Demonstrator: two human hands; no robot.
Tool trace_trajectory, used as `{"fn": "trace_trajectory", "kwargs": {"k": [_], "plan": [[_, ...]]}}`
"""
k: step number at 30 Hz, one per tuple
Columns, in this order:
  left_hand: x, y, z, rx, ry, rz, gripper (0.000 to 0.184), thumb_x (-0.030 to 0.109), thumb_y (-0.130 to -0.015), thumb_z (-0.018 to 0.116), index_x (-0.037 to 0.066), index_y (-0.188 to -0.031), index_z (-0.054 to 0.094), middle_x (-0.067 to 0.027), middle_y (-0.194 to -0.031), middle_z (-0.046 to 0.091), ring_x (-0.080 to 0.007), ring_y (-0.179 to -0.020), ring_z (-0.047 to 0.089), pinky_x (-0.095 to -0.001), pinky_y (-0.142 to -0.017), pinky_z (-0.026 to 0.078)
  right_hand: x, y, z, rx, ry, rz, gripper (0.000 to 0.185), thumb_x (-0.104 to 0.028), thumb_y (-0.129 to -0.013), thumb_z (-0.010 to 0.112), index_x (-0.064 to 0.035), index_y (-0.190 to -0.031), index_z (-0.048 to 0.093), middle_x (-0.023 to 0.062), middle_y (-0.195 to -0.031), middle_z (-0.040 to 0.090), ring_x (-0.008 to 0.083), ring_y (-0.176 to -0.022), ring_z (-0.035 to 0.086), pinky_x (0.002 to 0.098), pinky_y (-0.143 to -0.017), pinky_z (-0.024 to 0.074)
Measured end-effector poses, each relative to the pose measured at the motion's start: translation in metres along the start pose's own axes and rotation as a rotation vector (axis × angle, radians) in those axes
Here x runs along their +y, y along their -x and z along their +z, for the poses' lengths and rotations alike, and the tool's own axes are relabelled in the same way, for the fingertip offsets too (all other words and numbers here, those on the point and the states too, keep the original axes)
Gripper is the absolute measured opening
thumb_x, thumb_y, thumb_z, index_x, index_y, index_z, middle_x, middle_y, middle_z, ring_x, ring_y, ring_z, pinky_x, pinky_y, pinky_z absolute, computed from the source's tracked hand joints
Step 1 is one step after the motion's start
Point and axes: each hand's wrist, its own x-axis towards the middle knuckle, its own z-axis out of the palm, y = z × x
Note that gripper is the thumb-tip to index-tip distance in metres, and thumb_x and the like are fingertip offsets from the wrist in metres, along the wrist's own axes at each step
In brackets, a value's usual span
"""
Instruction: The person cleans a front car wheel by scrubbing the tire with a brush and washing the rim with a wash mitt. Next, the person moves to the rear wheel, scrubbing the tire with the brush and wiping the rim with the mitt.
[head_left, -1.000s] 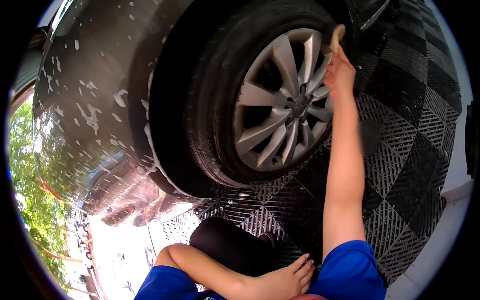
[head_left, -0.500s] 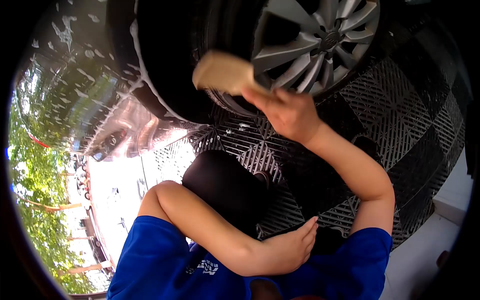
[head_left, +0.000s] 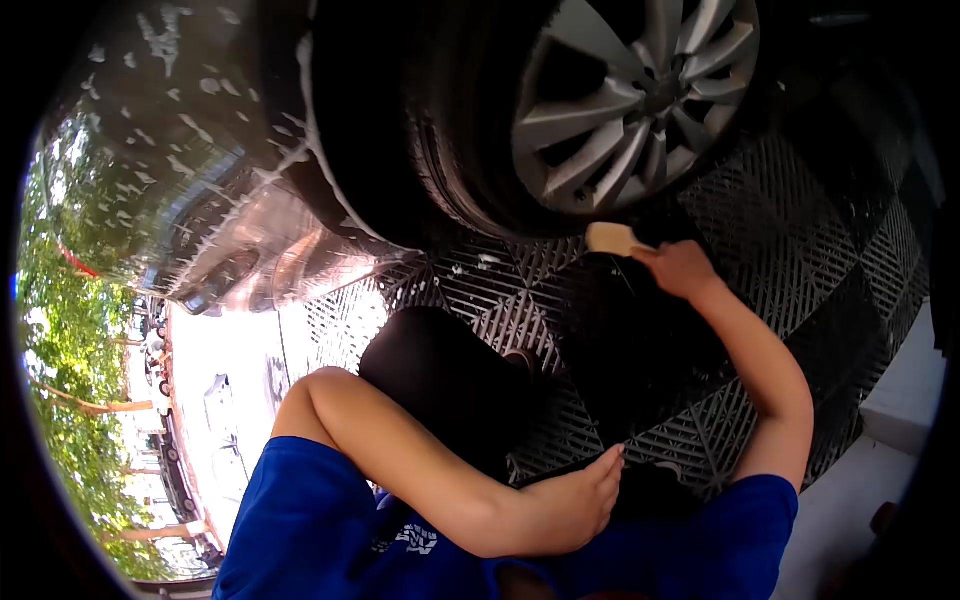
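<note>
Below the wheel (head_left: 580, 120): a tan tool (head_left: 610, 238) is held over the floor, its broad end turned toward the tire (head_left: 455, 185), its narrow end lodged in the fingers of the right hand (head_left: 685, 268); whether the tire is touched cannot be told.
Car body (head_left: 230, 190): streaked with white foam, it is seen beyond the tire, on the side away from the right hand.
Slatted floor (head_left: 790, 215): dark and paler squares are laid beneath the tool and around the wheel.
Dark-clad knee (head_left: 425, 365): it is placed between the left forearm (head_left: 410, 450) and the car.
Right fingers: they are closed around the tool's narrow end.
Left hand (head_left: 565, 512): it is laid across the blue shirt (head_left: 300, 515), its fingers extended and kept close together, ungripping.
</note>
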Motion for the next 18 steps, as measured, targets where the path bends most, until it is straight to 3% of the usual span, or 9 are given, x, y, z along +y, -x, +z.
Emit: {"fn": "trace_trajectory", "kwargs": {"k": [5, 8, 10, 12, 13, 14, 15, 16, 18], "plan": [[-0.003, -0.015, 0.005, -0.004, -0.044, 0.053, 0.045, 0.024, -0.091, 0.042, -0.004, -0.124, 0.054, -0.0233, -0.128, 0.053, -0.0397, -0.123, 0.047, -0.0609, -0.107, 0.028, -0.085, -0.057, -0.142, 0.229, -0.074, -0.269, 0.048, -0.013, -0.089, 0.049, -0.0366, -0.13, 0.053, 0.0096, -0.067, 0.056, 0.0226, -0.053, 0.06, 0.0354, -0.05, 0.0512], [-0.006, -0.016, 0.005, -0.014, -0.051, 0.061, 0.046, 0.025, -0.091, 0.042, -0.004, -0.125, 0.053, -0.0231, -0.129, 0.053, -0.0397, -0.123, 0.047, -0.0606, -0.107, 0.028, -0.057, -0.098, -0.22, 1.001, -0.044, -0.337, 0.037, -0.019, -0.089, 0.054, -0.035, -0.121, 0.062, 0.005, -0.06, 0.056, 0.0173, -0.049, 0.057, 0.031, -0.043, 0.0461], [-0.004, -0.013, 0.004, -0.012, -0.046, 0.038, 0.046, 0.026, -0.091, 0.043, -0.002, -0.127, 0.052, -0.0224, -0.13, 0.052, -0.0403, -0.123, 0.046, -0.062, -0.107, 0.027, -0.035, -0.097, -0.27, 1.256, -0.088, -0.257, 0.031, -0.017, -0.09, 0.056, -0.0247, -0.119, 0.063, 0.0083, -0.06, 0.057, 0.0155, -0.046, 0.056, 0.0285, -0.043, 0.045], [-0.001, -0.012, 0.006, -0.006, -0.042, 0.012, 0.046, 0.027, -0.092, 0.045, 0.0, -0.129, 0.051, -0.0218, -0.131, 0.051, -0.0409, -0.123, 0.046, -0.0633, -0.106, 0.025, -0.029, -0.089, -0.299, 1.304, -0.306, -0.068, 0.027, -0.015, -0.091, 0.057, -0.0144, -0.117, 0.064, 0.0116, -0.061, 0.058, 0.0137, -0.044, 0.055, 0.0259, -0.042, 0.0439], [-0.001, -0.011, 0.009, -0.011, -0.032, -0.001, 0.046, 0.027, -0.092, 0.045, -0.001, -0.128, 0.052, -0.0215, -0.131, 0.052, -0.0412, -0.123, 0.046, -0.0635, -0.106, 0.025, -0.041, -0.09, -0.304, 1.315, -0.441, 0.084, 0.026, -0.007, -0.088, 0.061, -0.0054, -0.113, 0.066, 0.0229, -0.075, 0.064, 0.0164, -0.051, 0.062, 0.0264, -0.048, 0.0479], [-0.001, -0.011, 0.011, -0.018, -0.024, -0.015, 0.046, 0.027, -0.092, 0.044, -0.001, -0.128, 0.052, -0.0212, -0.131, 0.052, -0.0416, -0.123, 0.046, -0.0636, -0.106, 0.025, -0.052, -0.096, -0.291, 1.317, -0.44, 0.018, 0.03, -0.007, -0.089, 0.057, -0.0053, -0.118, 0.063, 0.022, -0.078, 0.064, 0.0239, -0.061, 0.068, 0.03, -0.052, 0.0497], [-0.001, -0.011, 0.011, -0.027, -0.021, -0.015, 0.046, 0.027, -0.092, 0.044, -0.001, -0.128, 0.052, -0.0212, -0.131, 0.052, -0.0416, -0.123, 0.046, -0.0636, -0.106, 0.025, -0.058, -0.106, -0.261, 1.222, -0.138, 0.003, 0.032, -0.019, -0.093, 0.053, -0.0214, -0.123, 0.062, 0.0014, -0.05, 0.055, 0.0124, -0.04, 0.051, 0.0296, -0.037, 0.0422], [-0.001, -0.01, 0.011, -0.026, -0.018, -0.028, 0.046, 0.026, -0.091, 0.044, -0.001, -0.127, 0.053, -0.0216, -0.13, 0.052, -0.042, -0.123, 0.046, -0.0636, -0.106, 0.025, -0.078, -0.121, -0.229, 1.302, -0.011, -0.123, 0.039, -0.015, -0.09, 0.051, -0.0244, -0.127, 0.059, 0.0027, -0.055, 0.057, 0.0152, -0.046, 0.056, 0.0326, -0.04, 0.0457], [-0.002, -0.008, 0.011, -0.043, -0.018, -0.024, 0.045, 0.026, -0.091, 0.044, -0.001, -0.127, 0.053, -0.0219, -0.13, 0.052, -0.0424, -0.123, 0.046, -0.0637, -0.106, 0.024, -0.124, -0.1, -0.168, 0.885, -0.056, -0.178, 0.051, -0.012, -0.085, 0.052, -0.0302, -0.132, 0.053, 0.0124, -0.082, 0.063, 0.022, -0.063, 0.066, 0.0339, -0.056, 0.0551]]}}
